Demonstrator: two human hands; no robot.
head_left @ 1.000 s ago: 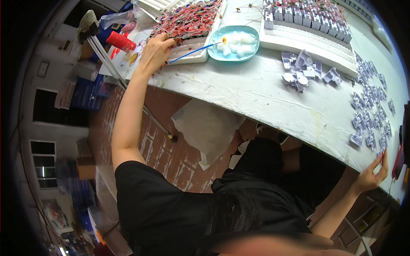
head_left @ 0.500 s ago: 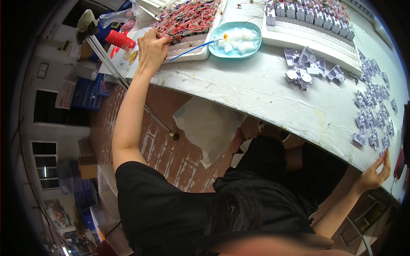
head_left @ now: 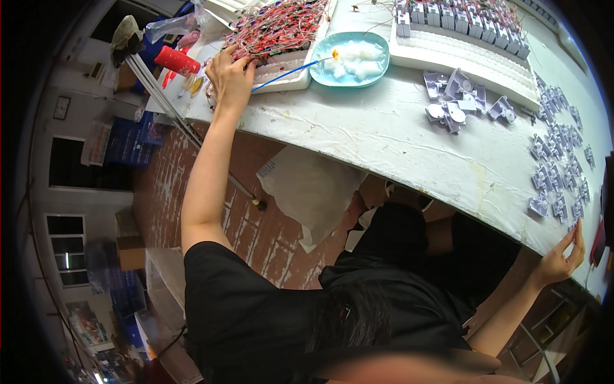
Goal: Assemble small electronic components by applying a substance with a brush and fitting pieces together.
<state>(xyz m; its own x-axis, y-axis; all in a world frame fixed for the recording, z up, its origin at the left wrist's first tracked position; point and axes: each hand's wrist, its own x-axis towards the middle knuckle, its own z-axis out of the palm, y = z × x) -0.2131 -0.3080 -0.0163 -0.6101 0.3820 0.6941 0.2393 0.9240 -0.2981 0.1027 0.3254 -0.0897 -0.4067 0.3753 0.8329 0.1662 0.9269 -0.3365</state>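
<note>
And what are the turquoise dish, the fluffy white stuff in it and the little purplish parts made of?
The dish seems smooth, glossy plastic, judging by its shine, though glazed ceramic is possible. The white stuff looks like soft cotton or similar: fuzzy clumps. The purplish parts look like smooth hard plastic: crisp, moulded shapes.

The wires (head_left: 278, 27) are mostly red, the dish (head_left: 327, 75) turquoise, the stick (head_left: 288, 74) blue, the plastic parts (head_left: 455, 112) pale lilac.

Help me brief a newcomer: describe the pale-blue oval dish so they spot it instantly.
On the long white table, find the two white rectangular trays. Between them sits the pale-blue oval dish. Unlike the straight-edged trays, it is rounded and holds fluffy white clumps.
</note>
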